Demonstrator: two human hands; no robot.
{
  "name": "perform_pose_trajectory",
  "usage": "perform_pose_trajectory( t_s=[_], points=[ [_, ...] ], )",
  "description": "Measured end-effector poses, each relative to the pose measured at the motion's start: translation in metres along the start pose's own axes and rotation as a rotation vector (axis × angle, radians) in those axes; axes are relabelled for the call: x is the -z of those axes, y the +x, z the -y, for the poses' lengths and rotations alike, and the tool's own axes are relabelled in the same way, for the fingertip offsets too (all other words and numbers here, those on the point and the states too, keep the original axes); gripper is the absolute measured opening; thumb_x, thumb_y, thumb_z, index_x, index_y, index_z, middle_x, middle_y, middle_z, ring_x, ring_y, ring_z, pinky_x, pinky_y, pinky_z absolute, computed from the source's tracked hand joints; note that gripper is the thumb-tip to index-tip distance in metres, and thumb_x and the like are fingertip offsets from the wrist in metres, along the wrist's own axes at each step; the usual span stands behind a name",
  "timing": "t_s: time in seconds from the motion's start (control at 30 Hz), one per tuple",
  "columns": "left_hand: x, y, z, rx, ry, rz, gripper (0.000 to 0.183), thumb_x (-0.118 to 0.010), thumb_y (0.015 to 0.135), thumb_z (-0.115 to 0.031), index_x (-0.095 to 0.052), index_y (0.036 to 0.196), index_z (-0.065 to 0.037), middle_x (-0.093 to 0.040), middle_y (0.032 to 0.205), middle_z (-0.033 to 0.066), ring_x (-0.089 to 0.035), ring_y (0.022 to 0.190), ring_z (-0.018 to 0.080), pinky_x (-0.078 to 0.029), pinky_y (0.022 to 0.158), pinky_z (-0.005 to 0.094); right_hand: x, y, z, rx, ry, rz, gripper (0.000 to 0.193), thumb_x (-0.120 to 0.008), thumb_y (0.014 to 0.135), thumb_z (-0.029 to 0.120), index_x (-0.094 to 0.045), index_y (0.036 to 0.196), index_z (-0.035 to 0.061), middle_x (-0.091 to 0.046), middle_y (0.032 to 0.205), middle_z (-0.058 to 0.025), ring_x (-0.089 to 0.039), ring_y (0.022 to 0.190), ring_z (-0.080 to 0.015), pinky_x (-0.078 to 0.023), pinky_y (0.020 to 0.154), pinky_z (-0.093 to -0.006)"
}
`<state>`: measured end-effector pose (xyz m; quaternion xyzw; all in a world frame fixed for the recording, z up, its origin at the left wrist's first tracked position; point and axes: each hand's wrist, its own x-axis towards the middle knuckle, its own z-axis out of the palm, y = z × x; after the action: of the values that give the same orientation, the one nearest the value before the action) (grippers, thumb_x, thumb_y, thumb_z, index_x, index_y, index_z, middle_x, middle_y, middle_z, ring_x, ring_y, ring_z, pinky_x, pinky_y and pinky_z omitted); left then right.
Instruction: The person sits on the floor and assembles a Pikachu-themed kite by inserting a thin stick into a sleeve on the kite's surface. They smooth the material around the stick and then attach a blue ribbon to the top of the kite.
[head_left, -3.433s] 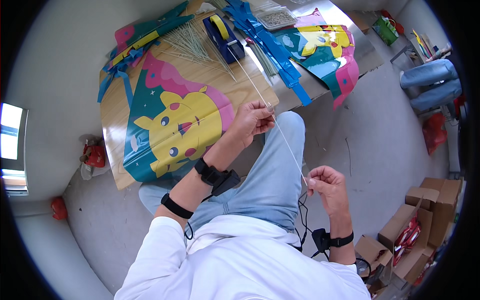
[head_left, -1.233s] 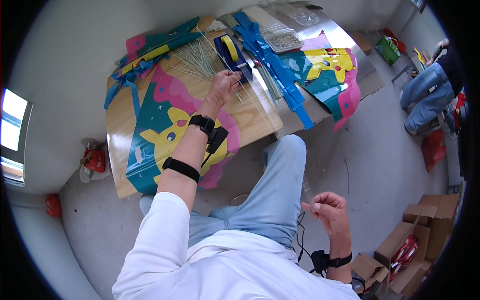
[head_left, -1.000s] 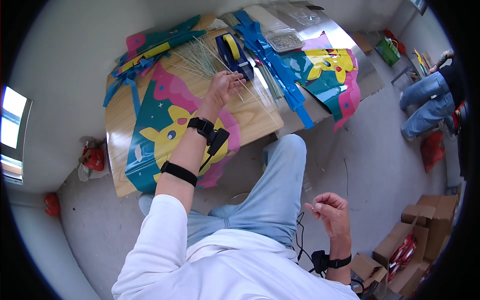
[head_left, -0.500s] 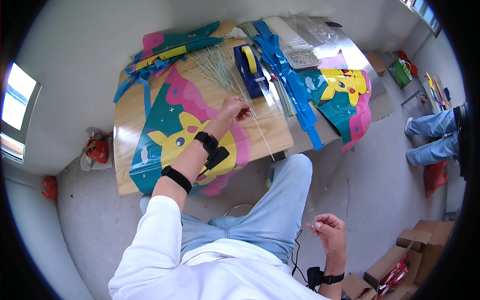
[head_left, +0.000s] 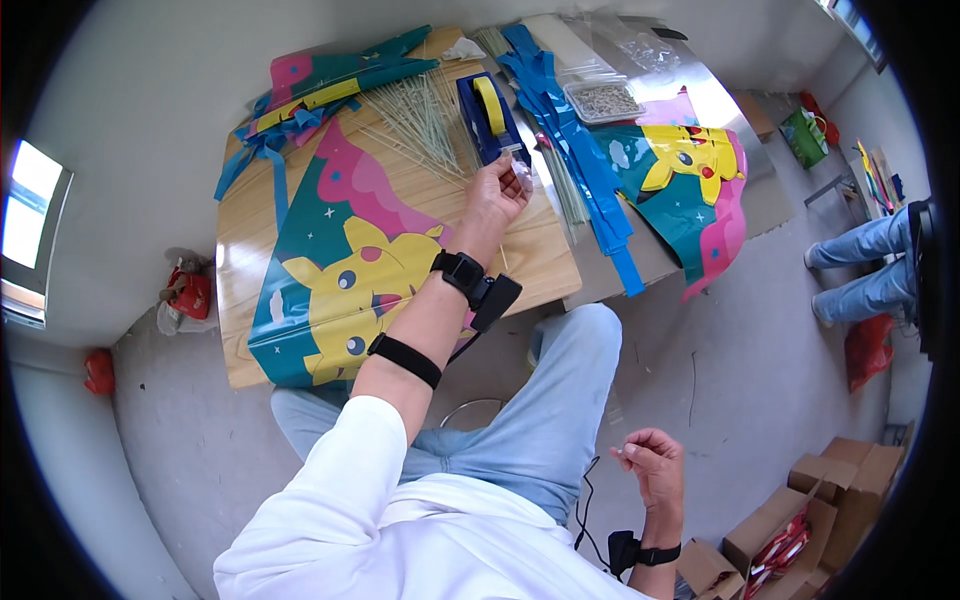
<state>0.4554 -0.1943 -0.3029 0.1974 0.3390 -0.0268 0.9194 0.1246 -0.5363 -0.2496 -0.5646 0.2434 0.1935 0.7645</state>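
My left hand (head_left: 498,198) reaches over the table to the front end of a blue tape dispenser (head_left: 470,125) with a yellow roll (head_left: 490,106). Its fingers are pinched on a clear, shiny piece of tape at the dispenser's cutting edge. Beneath that forearm lies a green, pink and yellow cartoon-printed plastic sheet (head_left: 350,265), partly covered by my arm. My right hand (head_left: 657,470) hangs over the floor to the right of my knee, thumb and fingers closed on a tiny pale thing too small to name.
Thin pale rods (head_left: 415,110) fan out left of the dispenser. Blue strips (head_left: 575,150), a clear box of small bits (head_left: 603,101) and another printed sheet (head_left: 690,160) lie to the right. Cardboard boxes (head_left: 830,500) stand at lower right; another person's legs (head_left: 865,245) are at far right.
My left hand has moved away and to the right, up to the dispenser. The thin rod that slanted below it to the table's edge is out of sight. My right hand stays nearly still.
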Motion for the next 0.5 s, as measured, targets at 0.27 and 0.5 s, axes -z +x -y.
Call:
perform_pose_trajectory(
  t_s=[0.27,0.5],
  points=[
    [0.002,0.009,0.000,-0.034,0.009,0.027,0.005,-0.069,0.090,-0.008,-0.065,0.090,-0.005,-0.071,0.079,0.0090,-0.069,0.068,0.0214,-0.057,0.066,0.0351,0.003,0.006,-0.005,0.007,-0.043,-0.007,0.007,-0.065,0.083,-0.008,-0.068,0.089,-0.0058,-0.069,0.078,-0.0118,-0.062,0.064,-0.0146,-0.048,0.059,-0.0261],
    [-0.002,0.013,-0.001,0.010,0.169,-0.053,0.005,-0.069,0.090,-0.007,-0.065,0.090,-0.005,-0.068,0.074,0.0068,-0.067,0.064,0.0189,-0.053,0.062,0.0328,0.001,0.007,-0.008,0.018,-0.103,-0.041,0.008,-0.065,0.082,-0.007,-0.068,0.089,-0.0049,-0.068,0.076,-0.0088,-0.061,0.063,-0.0138,-0.049,0.059,-0.0261]
  ],
)
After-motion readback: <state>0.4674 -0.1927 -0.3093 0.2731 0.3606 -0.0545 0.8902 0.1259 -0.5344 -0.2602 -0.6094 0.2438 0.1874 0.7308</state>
